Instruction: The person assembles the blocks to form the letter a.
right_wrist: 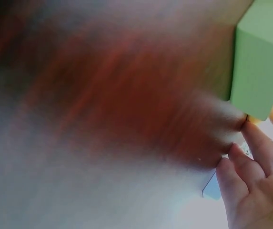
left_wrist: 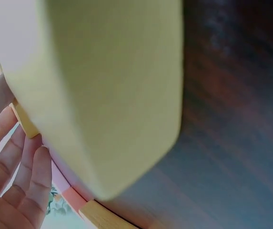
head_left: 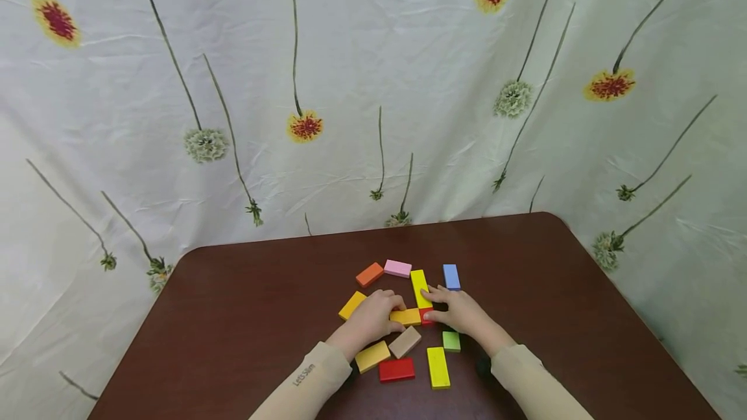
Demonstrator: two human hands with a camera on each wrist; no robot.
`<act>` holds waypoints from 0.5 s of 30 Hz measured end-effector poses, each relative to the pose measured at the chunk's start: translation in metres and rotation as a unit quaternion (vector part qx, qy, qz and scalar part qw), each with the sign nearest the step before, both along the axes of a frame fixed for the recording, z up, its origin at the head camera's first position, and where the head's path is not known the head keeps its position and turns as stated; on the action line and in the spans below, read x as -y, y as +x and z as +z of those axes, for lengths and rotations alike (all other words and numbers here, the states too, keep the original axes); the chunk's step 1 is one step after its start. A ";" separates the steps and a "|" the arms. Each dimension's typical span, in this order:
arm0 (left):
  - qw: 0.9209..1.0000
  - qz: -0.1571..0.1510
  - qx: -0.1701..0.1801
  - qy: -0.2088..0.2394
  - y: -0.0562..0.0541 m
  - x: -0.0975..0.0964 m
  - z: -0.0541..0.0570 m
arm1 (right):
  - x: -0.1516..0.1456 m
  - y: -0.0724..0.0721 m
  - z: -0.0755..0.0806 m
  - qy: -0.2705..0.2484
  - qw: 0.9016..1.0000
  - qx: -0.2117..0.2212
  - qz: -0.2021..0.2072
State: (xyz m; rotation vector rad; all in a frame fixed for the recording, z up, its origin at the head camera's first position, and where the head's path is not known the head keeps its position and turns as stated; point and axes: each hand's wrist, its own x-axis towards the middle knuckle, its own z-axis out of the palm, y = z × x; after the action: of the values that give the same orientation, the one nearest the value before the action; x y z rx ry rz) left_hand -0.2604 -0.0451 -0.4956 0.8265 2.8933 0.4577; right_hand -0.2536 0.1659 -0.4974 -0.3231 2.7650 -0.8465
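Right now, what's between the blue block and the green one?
Head view: the right hand lies between the blue block and the green block.

A green block (right_wrist: pixel 260 62) stands at upper right, partly out of frame. The right hand (right_wrist: pixel 253 191) occupies the lower right, fingers extended toward the block's lower end. Blue block (right_wrist: pixel 212 188): beside the outermost finger. Reddish-brown tabletop (right_wrist: pixel 112 95): blurred

Both hands (head_left: pixel 371 317) (head_left: pixel 462 314) extend forward, close together, fingers bent.
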 end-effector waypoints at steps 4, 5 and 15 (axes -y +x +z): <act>1.000 0.000 0.010 0.009 0.000 0.000 -0.001 | 0.000 0.000 0.000 0.003 1.000 0.001 -0.001; 1.000 0.000 0.012 0.012 0.000 0.000 0.000 | 0.000 0.000 0.000 0.003 1.000 0.001 -0.002; 1.000 -0.003 0.020 0.019 0.003 0.003 0.001 | 0.000 -0.001 -0.001 0.001 1.000 -0.003 -0.003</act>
State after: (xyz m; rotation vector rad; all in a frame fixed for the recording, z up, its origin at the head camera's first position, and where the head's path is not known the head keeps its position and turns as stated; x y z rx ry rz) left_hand -0.2577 -0.0485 -0.4947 0.8201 2.8534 0.5231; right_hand -0.2542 0.1657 -0.4988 -0.3185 2.7732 -0.8443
